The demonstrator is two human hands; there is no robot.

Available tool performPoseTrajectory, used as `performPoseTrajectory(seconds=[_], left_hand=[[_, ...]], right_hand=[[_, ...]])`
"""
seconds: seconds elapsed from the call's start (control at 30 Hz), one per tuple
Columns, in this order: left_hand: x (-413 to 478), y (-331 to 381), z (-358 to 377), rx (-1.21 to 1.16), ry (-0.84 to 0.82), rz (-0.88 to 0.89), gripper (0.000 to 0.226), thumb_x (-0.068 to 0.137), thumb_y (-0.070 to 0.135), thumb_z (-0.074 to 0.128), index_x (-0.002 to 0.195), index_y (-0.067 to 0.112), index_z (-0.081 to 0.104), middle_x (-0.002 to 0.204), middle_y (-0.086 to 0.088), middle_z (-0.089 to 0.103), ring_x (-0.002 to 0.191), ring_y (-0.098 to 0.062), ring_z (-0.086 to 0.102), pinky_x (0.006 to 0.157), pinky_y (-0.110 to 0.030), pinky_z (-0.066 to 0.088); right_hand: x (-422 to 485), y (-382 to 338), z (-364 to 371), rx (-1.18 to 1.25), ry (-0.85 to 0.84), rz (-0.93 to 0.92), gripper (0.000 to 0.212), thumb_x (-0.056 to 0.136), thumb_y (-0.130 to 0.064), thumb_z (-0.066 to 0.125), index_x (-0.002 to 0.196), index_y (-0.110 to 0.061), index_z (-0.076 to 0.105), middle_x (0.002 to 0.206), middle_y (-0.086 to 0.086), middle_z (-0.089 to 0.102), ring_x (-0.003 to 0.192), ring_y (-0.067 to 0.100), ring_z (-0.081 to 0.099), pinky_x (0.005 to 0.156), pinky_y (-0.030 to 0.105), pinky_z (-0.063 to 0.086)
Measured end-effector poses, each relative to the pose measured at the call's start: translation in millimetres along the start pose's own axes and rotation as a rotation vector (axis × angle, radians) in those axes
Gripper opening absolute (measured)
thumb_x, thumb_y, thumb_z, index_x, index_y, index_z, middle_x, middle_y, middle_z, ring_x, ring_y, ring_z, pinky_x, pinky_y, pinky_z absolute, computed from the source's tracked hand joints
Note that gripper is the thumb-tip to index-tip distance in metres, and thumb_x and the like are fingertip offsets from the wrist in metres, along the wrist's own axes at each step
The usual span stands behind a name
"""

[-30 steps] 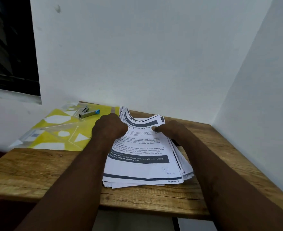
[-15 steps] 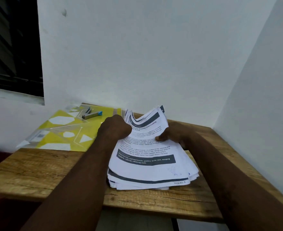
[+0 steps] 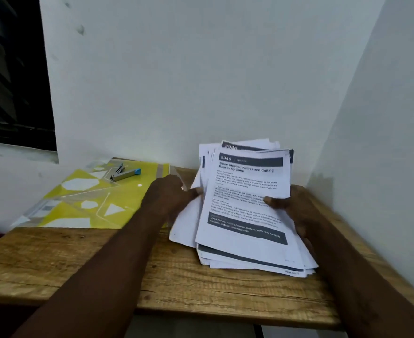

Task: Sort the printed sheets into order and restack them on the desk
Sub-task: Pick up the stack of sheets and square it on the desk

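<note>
— White printed sheets (image 3: 245, 206): where?
— I see them tilted up, lower edge on the wooden desk (image 3: 79, 259), right side. The left hand (image 3: 169, 193) grips their left edge; the right hand (image 3: 291, 206) pinches the right edge, thumb on top.

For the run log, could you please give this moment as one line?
printed sheets: far end lifted, near end on desk | left hand: grips left edge | right hand: pinches right edge | stapler: on folder
</note>
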State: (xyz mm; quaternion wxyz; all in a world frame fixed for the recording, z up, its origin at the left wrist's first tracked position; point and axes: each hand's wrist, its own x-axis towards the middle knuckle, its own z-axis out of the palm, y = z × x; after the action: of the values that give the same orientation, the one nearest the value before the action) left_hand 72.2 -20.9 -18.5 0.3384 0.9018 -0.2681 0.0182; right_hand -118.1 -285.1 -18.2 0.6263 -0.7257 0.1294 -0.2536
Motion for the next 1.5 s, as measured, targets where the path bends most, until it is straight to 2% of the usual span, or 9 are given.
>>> performPoseTrajectory(seconds=[0.13, 0.23, 0.33, 0.53, 0.77, 0.87, 1.03, 1.27, 1.5], left_hand=[[3, 9, -6, -0.878, -0.112, -0.15, 0.041, 0.099, 0.047, 0.068, 0.097, 0.007, 0.075, 0.1, -0.014, 0.075, 0.088, -0.03, 0.068, 0.076, -0.034, 0.053], [3, 1, -11, -1.247, -0.321, -0.213, 0.056, 0.089, 0.06, 0.073, 0.113, 0.01, 0.075, 0.107, -0.008, 0.072, 0.092, -0.031, 0.068, 0.088, -0.042, 0.053], [-10, 10, -6, -1.155, -0.5, -0.159, 0.053, 0.091, 0.044, 0.073, 0.126, 0.004, 0.073, 0.122, -0.018, 0.075, 0.109, -0.037, 0.074, 0.099, -0.05, 0.057], [-13, 17, -3, -1.055, -0.418, -0.187, 0.033, 0.089, 0.004, 0.075, 0.12, -0.005, 0.07, 0.11, -0.024, 0.077, 0.1, -0.044, 0.075, 0.088, -0.055, 0.061], [-10, 9, -13, -1.107, -0.513, -0.25, 0.047, 0.081, 0.009, 0.077, 0.126, -0.004, 0.069, 0.118, -0.026, 0.074, 0.111, -0.047, 0.071, 0.095, -0.056, 0.058], [-9, 6, -24, -1.139, -0.556, -0.185, 0.044, 0.083, 0.006, 0.072, 0.126, 0.0, 0.07, 0.121, -0.025, 0.074, 0.105, -0.044, 0.073, 0.083, -0.052, 0.063], [-10, 10, -19, -1.067, -0.366, -0.041, 0.035, 0.09, -0.007, 0.069, 0.123, 0.002, 0.069, 0.114, -0.021, 0.077, 0.099, -0.042, 0.076, 0.087, -0.052, 0.062], [11, 55, -55, -1.065, -0.028, 0.226, 0.03, 0.089, -0.005, 0.074, 0.116, 0.008, 0.073, 0.111, -0.012, 0.079, 0.099, -0.031, 0.077, 0.089, -0.043, 0.061], [16, 68, -59, -1.048, -0.169, 0.192, 0.035, 0.089, -0.007, 0.069, 0.121, 0.006, 0.072, 0.113, -0.013, 0.079, 0.1, -0.031, 0.078, 0.085, -0.038, 0.064]], right_hand=[[5, -4, 8, 0.118, 0.05, -0.066, 0.051, 0.084, 0.005, 0.075, 0.133, -0.001, 0.064, 0.127, 0.013, 0.074, 0.115, 0.035, 0.072, 0.1, 0.047, 0.058], [6, -2, 11, 0.128, 0.079, -0.09, 0.057, 0.076, -0.001, 0.081, 0.131, -0.001, 0.065, 0.126, 0.014, 0.074, 0.115, 0.037, 0.072, 0.103, 0.052, 0.056], [3, -5, 18, 0.182, 0.087, -0.087, 0.053, 0.082, 0.004, 0.077, 0.132, 0.001, 0.064, 0.125, 0.015, 0.074, 0.114, 0.038, 0.072, 0.095, 0.045, 0.061], [-6, -11, 14, 0.374, -0.083, 0.078, 0.049, 0.094, -0.004, 0.066, 0.142, 0.002, 0.058, 0.138, 0.022, 0.066, 0.125, 0.044, 0.065, 0.104, 0.056, 0.054], [-6, -1, 15, 0.258, -0.154, 0.088, 0.054, 0.087, 0.009, 0.07, 0.139, 0.005, 0.06, 0.139, 0.026, 0.064, 0.125, 0.051, 0.062, 0.112, 0.065, 0.044], [-5, -1, 18, 0.243, -0.113, 0.086, 0.051, 0.085, 0.012, 0.07, 0.135, 0.004, 0.063, 0.133, 0.024, 0.068, 0.121, 0.049, 0.066, 0.111, 0.064, 0.046], [-9, -17, 33, 0.186, 0.015, -0.047, 0.044, 0.088, 0.017, 0.066, 0.13, 0.004, 0.066, 0.124, 0.017, 0.075, 0.113, 0.038, 0.073, 0.091, 0.042, 0.062], [11, -93, 30, 0.025, 0.187, -0.345, 0.041, 0.086, 0.003, 0.08, 0.124, -0.007, 0.071, 0.115, 0.006, 0.079, 0.106, 0.026, 0.076, 0.094, 0.043, 0.06], [17, -93, 37, 0.061, 0.194, -0.339, 0.039, 0.089, -0.009, 0.081, 0.126, -0.014, 0.069, 0.118, 0.004, 0.078, 0.108, 0.026, 0.076, 0.095, 0.048, 0.059]])
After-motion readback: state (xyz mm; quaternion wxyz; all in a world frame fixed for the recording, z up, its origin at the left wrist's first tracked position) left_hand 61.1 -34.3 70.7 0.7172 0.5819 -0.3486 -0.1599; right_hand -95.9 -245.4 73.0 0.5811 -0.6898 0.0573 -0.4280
